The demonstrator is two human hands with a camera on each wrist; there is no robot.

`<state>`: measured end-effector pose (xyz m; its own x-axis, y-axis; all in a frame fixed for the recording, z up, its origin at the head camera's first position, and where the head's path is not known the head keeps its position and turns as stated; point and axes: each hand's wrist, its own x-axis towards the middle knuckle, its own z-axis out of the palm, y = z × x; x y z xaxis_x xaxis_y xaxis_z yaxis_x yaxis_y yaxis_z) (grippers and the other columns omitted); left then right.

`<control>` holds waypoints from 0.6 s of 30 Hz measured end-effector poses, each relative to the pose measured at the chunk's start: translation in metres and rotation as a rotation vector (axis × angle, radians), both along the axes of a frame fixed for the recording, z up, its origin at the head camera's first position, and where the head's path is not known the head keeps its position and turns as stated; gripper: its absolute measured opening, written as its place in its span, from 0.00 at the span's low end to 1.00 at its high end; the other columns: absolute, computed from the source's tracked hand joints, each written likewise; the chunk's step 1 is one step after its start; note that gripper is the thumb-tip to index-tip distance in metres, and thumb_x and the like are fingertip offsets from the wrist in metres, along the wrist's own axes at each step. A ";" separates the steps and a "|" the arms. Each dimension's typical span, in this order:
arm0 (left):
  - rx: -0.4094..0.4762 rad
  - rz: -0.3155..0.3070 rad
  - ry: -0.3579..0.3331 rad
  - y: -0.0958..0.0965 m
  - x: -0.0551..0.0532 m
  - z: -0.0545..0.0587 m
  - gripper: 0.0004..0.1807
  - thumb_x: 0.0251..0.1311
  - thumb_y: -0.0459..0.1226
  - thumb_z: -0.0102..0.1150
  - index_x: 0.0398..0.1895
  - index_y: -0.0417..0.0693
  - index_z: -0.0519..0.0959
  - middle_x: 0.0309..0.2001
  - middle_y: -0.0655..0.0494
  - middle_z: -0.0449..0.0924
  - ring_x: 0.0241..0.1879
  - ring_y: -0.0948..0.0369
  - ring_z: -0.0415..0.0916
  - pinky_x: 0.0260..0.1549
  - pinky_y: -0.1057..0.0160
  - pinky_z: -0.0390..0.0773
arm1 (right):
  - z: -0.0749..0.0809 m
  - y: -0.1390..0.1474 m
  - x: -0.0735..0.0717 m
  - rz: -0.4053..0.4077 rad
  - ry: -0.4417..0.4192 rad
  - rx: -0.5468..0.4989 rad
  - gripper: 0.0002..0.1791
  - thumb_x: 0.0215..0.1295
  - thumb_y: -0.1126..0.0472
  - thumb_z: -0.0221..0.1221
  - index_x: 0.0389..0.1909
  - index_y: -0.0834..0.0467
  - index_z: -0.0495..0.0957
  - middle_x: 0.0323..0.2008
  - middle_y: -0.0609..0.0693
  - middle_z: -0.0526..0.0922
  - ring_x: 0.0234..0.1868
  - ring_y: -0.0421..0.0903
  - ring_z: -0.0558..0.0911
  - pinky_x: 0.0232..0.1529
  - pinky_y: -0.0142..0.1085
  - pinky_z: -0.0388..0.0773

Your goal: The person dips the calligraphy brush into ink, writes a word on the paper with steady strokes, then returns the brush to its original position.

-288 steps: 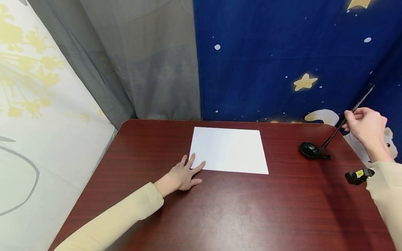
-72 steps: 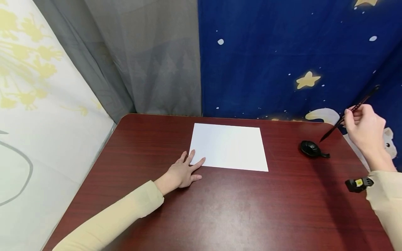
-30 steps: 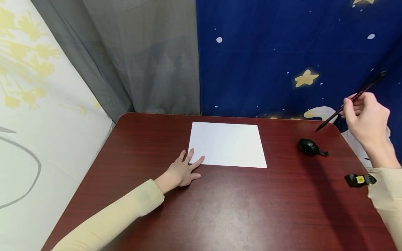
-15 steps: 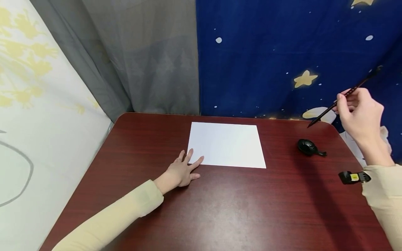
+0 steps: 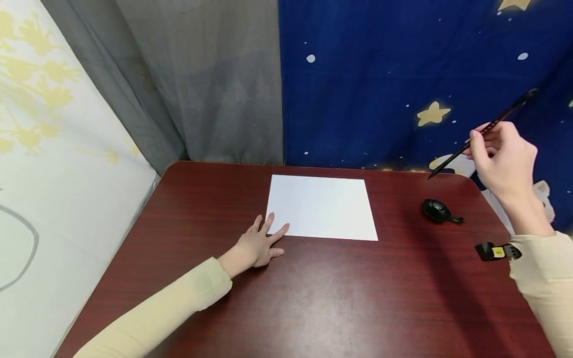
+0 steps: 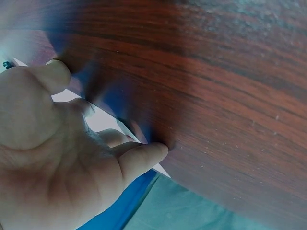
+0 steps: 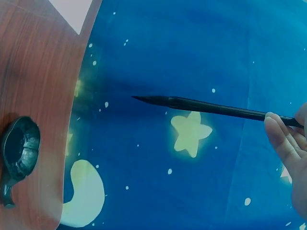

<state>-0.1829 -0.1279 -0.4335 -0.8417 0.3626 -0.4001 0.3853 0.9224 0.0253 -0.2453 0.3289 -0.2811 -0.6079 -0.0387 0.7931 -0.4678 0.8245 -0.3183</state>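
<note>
Though partly under paper [image 5: 322, 208], glossy table [image 5: 331, 298] before starry curtain [image 5: 353, 84]

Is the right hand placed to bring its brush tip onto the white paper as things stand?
Probably yes: the right hand holds the brush raised, nothing visible stands between it and the paper, and the left hand covers only the near-left corner.
</note>
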 end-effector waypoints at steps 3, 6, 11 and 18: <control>0.006 0.000 0.001 0.000 0.000 -0.001 0.36 0.77 0.59 0.37 0.83 0.67 0.44 0.81 0.45 0.34 0.78 0.40 0.38 0.67 0.48 0.66 | 0.001 -0.004 0.000 0.013 0.009 -0.010 0.15 0.74 0.64 0.55 0.48 0.74 0.76 0.35 0.68 0.85 0.30 0.11 0.69 0.36 0.08 0.64; 0.012 0.004 -0.001 0.000 0.000 -0.001 0.36 0.77 0.59 0.37 0.83 0.67 0.44 0.81 0.45 0.34 0.78 0.40 0.38 0.67 0.47 0.66 | 0.002 -0.009 0.000 0.017 0.014 -0.002 0.14 0.74 0.64 0.55 0.48 0.74 0.76 0.35 0.68 0.85 0.30 0.11 0.69 0.36 0.09 0.64; 0.006 0.008 -0.003 0.000 0.000 -0.001 0.36 0.77 0.59 0.37 0.83 0.67 0.44 0.82 0.45 0.34 0.78 0.40 0.38 0.65 0.47 0.68 | 0.005 -0.019 -0.002 0.036 0.017 -0.029 0.14 0.74 0.64 0.56 0.48 0.74 0.77 0.35 0.66 0.85 0.30 0.12 0.71 0.37 0.10 0.65; 0.002 0.007 0.001 0.000 0.001 0.000 0.36 0.77 0.58 0.37 0.83 0.67 0.44 0.81 0.45 0.34 0.78 0.40 0.38 0.66 0.48 0.66 | 0.006 -0.030 -0.004 0.057 0.021 -0.051 0.16 0.74 0.63 0.56 0.47 0.75 0.76 0.35 0.66 0.86 0.29 0.14 0.72 0.36 0.10 0.67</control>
